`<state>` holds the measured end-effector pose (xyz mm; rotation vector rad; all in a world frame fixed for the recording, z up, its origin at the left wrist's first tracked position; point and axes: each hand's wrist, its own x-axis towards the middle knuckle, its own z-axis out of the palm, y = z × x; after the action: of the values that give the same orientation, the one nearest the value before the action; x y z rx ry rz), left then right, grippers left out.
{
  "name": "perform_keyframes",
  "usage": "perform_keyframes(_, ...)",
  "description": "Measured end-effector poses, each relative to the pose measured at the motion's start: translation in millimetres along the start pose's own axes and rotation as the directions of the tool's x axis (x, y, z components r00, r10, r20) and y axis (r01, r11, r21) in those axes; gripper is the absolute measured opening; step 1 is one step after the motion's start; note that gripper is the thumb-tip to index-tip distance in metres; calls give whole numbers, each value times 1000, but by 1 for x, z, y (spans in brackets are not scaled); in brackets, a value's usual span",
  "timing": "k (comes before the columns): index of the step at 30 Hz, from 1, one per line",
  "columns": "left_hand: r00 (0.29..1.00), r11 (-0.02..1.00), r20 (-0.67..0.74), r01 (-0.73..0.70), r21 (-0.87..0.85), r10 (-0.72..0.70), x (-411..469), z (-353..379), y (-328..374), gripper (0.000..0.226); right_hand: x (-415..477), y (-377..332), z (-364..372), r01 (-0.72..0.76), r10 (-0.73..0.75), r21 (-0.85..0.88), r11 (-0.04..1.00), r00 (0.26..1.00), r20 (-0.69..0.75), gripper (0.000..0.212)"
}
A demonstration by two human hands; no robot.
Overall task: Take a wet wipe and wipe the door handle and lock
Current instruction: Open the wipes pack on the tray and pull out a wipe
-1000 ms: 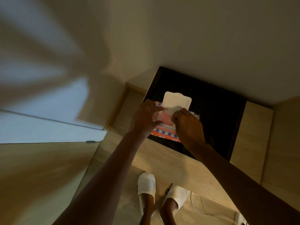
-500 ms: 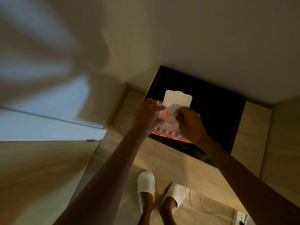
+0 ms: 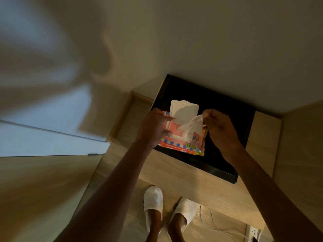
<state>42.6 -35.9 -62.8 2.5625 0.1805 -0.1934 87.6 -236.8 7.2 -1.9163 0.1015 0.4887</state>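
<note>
A red, blue and yellow wet wipe pack (image 3: 181, 145) lies on a black surface (image 3: 227, 119) set in a wooden counter. Its white lid (image 3: 184, 109) stands flipped open. My left hand (image 3: 153, 128) presses down on the pack's left side and holds it in place. My right hand (image 3: 220, 126) pinches the corner of a white wet wipe (image 3: 192, 125), which stretches from the pack's opening up and to the right. No door handle or lock shows clearly in this view.
The wooden counter (image 3: 174, 173) runs below the black surface. My feet in white slippers (image 3: 153, 199) stand on the floor. A white cable (image 3: 213, 224) leads to a power strip (image 3: 253, 233) at the lower right. A wooden door panel (image 3: 35, 189) is at the left.
My right hand has pulled up and to the right, drawing a wipe partway out of the pack. My left hand stays on the pack.
</note>
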Motion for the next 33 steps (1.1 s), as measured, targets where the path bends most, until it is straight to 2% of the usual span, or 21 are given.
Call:
perform_keyframes(5,999,1000,27,17,23,-17,0,-2,4,62,-5,-19,-13,98,-95,89,991,995,-29,20)
perform_keyframes(8,997,999,60,40,24,-42,-1,-6,11,62,-4,-41,-25,165,-159,70,984,983,-89,18)
perform_keyframes(12,984,997,161,65,53,-72,-5,-18,25,62,-6,-72,-41,241,-240,21,970,970,-37,16)
perform_keyframes(14,971,997,227,82,6,-81,-9,-33,36,62,-13,-92,-51,260,-260,14,966,966,-19,15)
perform_keyframes(16,964,984,253,119,-136,-82,-14,-58,53,58,-25,-118,-62,281,-281,-25,959,960,24,12)
perform_keyframes(19,973,892,207,179,-414,-99,-32,-115,84,47,-57,-168,-76,299,-288,-119,947,952,101,13)
perform_keyframes(22,983,827,170,149,-541,-66,-53,-171,124,43,-89,-220,-100,291,-266,-190,938,953,144,12)
perform_keyframes(29,998,705,61,46,-707,-4,-111,-259,228,59,-162,-314,-154,362,-317,-245,900,926,203,22)
perform_keyframes(31,1000,674,-1,-5,-739,6,-121,-275,255,49,-175,-328,-167,368,-321,-248,896,924,210,17)
perform_keyframes(33,997,677,-83,-65,-733,6,-124,-290,276,27,-188,-341,-176,371,-324,-231,900,921,216,14)
